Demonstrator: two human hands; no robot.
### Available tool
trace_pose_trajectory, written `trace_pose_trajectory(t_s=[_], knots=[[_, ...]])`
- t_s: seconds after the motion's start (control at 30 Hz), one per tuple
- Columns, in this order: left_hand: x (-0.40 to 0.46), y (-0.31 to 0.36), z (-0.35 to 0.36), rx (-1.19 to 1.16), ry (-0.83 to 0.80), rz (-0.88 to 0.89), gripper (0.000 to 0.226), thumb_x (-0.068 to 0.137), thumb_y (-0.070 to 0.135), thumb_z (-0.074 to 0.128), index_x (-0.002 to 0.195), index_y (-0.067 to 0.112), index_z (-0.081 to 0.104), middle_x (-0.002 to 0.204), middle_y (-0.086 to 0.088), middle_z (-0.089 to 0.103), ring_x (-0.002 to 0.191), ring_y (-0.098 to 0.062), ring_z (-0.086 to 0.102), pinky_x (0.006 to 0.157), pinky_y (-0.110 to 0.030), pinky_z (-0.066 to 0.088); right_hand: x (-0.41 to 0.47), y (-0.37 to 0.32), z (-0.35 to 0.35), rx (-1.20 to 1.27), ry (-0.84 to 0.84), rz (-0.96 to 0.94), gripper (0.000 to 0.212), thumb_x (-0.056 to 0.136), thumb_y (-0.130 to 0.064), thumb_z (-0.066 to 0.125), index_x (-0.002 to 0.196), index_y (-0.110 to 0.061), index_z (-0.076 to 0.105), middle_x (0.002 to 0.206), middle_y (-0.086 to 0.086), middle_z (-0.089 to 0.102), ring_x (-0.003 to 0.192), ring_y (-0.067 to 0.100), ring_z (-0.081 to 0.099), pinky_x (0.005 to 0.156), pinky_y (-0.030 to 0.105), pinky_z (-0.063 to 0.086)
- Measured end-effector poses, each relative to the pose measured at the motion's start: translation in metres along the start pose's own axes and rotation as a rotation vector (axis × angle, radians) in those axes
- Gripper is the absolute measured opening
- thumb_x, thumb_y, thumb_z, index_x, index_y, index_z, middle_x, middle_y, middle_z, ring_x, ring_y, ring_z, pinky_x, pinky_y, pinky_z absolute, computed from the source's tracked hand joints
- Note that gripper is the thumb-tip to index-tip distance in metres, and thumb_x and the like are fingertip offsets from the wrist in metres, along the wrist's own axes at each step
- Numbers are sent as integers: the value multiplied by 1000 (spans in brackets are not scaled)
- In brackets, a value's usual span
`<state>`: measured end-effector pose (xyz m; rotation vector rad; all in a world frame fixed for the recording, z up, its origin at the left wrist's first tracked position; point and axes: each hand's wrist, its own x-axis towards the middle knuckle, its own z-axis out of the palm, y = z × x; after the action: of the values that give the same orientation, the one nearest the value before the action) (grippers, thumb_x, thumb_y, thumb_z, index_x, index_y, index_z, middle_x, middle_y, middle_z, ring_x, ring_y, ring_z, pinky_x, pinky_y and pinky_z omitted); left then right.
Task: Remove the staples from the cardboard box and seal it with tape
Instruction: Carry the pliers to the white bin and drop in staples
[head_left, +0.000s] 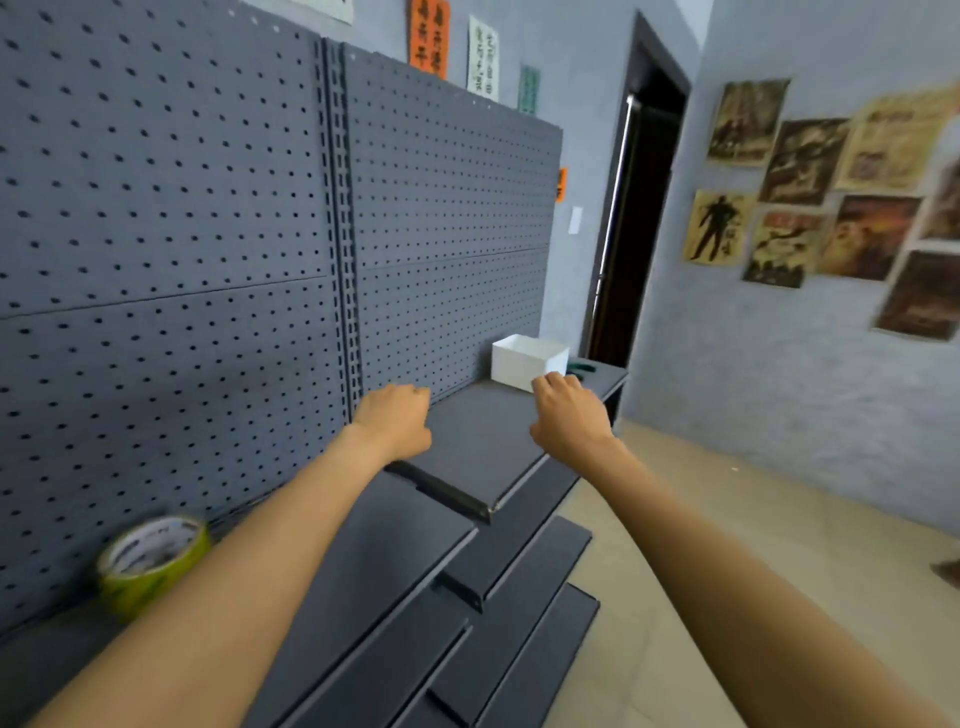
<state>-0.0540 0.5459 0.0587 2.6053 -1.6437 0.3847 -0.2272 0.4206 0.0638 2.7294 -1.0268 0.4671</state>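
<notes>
Both arms reach out over a dark grey shelf (483, 447). My left hand (397, 418) hovers above it with fingers curled under and nothing visible in it. My right hand (569, 415) is further right, fingers bent, its fingertips just in front of an open white box (527, 361) that stands at the shelf's far end. A roll of yellow-green tape (153, 561) stands on edge on the shelf at the lower left, beside my left forearm. No brown cardboard box is in view.
A grey pegboard wall (208, 234) backs the shelves. A dark green tool (582, 368) lies behind the white box. Lower shelves (524, 582) step out below. A dark doorway (639, 208) and a postered wall (821, 208) are to the right, above a tiled floor (727, 519).
</notes>
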Motion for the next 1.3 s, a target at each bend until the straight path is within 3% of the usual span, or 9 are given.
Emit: trace_pose_trajectory(t_s=[0.17,0.33,0.47,0.53,0.7,0.83,0.97,1.2,1.3], knots=[[70,80,7,-7,20,98,32,88,20,51,118,8,52,116,-10,58,105,-29,55,72,-35,42,9,86,10,-16,15,94,32,90,-15,53,120,-5,51,127,12,51,121,30,45,92,38,43],[142,155,13,-46,16,127,25,87,16,50,109,7,53,110,-13,60,97,-31,58,69,-34,44,31,173,22,-38,32,134,27,90,-12,51,116,-6,52,121,11,53,113,30,49,84,35,43],[202,215,9,-65,65,161,35,89,16,47,122,8,50,120,-12,57,107,-31,54,74,-36,42,57,250,19,-47,87,156,26,92,-13,49,117,-7,52,119,10,54,111,29,50,84,35,44],[229,240,7,-73,91,178,32,89,15,46,119,7,51,118,-11,57,106,-30,54,73,-35,42,72,283,16,-65,91,160,24,93,-13,48,115,-6,52,118,11,54,110,29,50,84,34,44],[286,283,15,-96,114,203,20,88,14,45,106,6,51,107,-11,58,91,-27,51,67,-35,42,109,338,32,-21,93,177,24,94,-14,49,116,-7,51,117,9,54,106,25,52,85,32,46],[322,314,62,-87,59,201,30,91,16,46,120,6,51,119,-12,56,108,-30,52,74,-35,41,133,363,80,19,12,160,34,96,-18,50,128,-8,49,126,9,53,114,26,51,93,35,49],[362,329,104,-32,-7,195,25,93,19,45,114,6,52,118,-13,57,109,-30,51,77,-36,42,166,386,126,52,-87,108,38,94,-15,50,131,-7,46,132,11,49,119,29,48,95,39,48],[467,306,126,-58,32,122,26,94,22,43,114,8,51,119,-9,56,110,-26,49,78,-35,42,280,422,177,69,-133,-12,44,94,-15,51,136,-7,42,136,11,46,121,30,46,96,39,48],[498,287,128,-36,23,42,32,95,23,44,122,9,50,122,-8,55,114,-26,48,81,-34,42,327,420,195,88,-128,-71,42,93,-15,52,133,-7,44,133,11,48,118,29,47,93,38,48]])
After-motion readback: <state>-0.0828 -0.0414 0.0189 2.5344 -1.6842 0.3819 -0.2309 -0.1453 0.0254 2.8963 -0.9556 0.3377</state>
